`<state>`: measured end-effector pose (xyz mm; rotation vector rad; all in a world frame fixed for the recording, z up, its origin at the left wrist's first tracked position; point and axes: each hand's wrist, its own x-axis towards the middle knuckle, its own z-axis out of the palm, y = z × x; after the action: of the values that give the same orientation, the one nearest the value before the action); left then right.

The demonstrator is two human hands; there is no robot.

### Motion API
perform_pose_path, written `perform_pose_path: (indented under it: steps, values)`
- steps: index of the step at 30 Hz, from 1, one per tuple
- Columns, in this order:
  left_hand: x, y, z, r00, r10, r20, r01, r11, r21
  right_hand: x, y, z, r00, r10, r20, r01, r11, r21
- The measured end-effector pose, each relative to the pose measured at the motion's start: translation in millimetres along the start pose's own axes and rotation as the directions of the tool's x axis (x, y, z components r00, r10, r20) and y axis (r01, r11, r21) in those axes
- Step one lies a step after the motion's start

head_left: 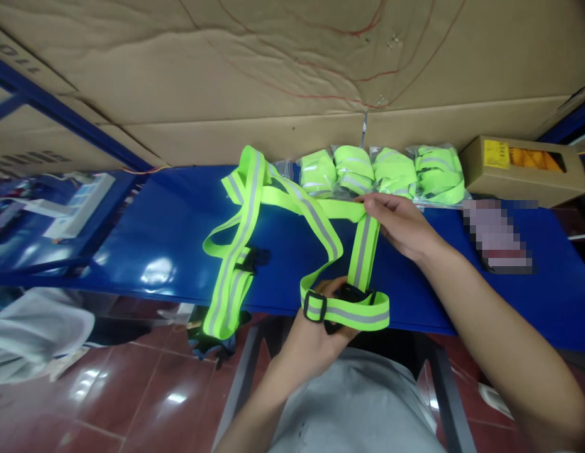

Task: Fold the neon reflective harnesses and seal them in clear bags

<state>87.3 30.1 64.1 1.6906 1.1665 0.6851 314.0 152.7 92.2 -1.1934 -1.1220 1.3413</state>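
A neon-yellow strap harness (pixel 248 211) with a grey reflective stripe lies in loops over the blue table, one loop hanging past its front edge. My left hand (pixel 316 333) is closed on the strap by the black buckles, near the table's front edge; its fingertips are partly hidden under the strap. Farther back, my right hand (pixel 401 223) pinches the strap between thumb and fingers where a folded length hangs down toward my left hand. A black slider (pixel 315 306) sits on the strap above my left hand. Another black buckle (pixel 255 259) rests at the harness's left part.
Several bagged neon straps (pixel 353 168) line the back of the blue table (pixel 155 220), against cardboard. An open-windowed brown box (pixel 523 173) with orange contents stands back right, near a pixelated, phone-shaped object (pixel 497 236). At left are a white device (pixel 82 204) and white fabric (pixel 38 333).
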Motion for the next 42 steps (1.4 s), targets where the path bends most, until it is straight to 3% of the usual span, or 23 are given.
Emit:
perform_pose_path:
  steps: [3,11,17,21,27,30,33,36,39,42]
  values:
    - [-6,-2,-0.2,0.999,-0.021,0.029,0.021,1.0,0.014,4,-2,-6,0.996,-0.006,-0.085,0.008,1.0,0.024]
    - [-11,3,-2.8,0.999,-0.006,0.05,0.001,0.995,0.101,17,-3,-24,0.987,-0.062,-0.148,0.062,0.998,0.0]
    - [-1,2,-2.6,0.997,-0.006,0.081,-0.012,0.977,0.214,41,-4,-37,0.94,-0.073,-0.335,0.095,0.994,0.048]
    - [6,5,-5.6,0.995,0.046,0.086,-0.064,0.975,0.213,62,-14,-48,0.913,-0.174,-0.37,0.166,0.985,-0.052]
    - [40,4,-14.2,0.993,0.102,0.05,-0.109,0.983,0.146,85,-24,-58,0.883,-0.227,-0.41,0.188,0.973,-0.133]
    - [65,0,-19.3,0.983,0.186,0.013,-0.184,0.961,0.208,89,-24,-61,0.868,-0.243,-0.433,0.191,0.969,-0.159]
    - [81,-3,-24.3,0.966,0.252,0.055,-0.258,0.935,0.242,91,-27,-63,0.859,-0.267,-0.437,0.208,0.962,-0.179]
    - [84,-4,-25.3,0.966,0.233,0.109,-0.249,0.954,0.165,91,-32,-62,0.886,-0.233,-0.402,0.179,0.969,-0.167]
    - [78,-2,-20.6,0.978,0.181,0.105,-0.18,0.983,-0.021,91,-33,-59,0.923,-0.137,-0.359,0.077,0.981,-0.176]
    - [72,1,-13.8,0.985,0.124,0.119,-0.109,0.986,-0.125,92,-33,-55,0.904,-0.151,-0.4,0.024,0.952,-0.306]
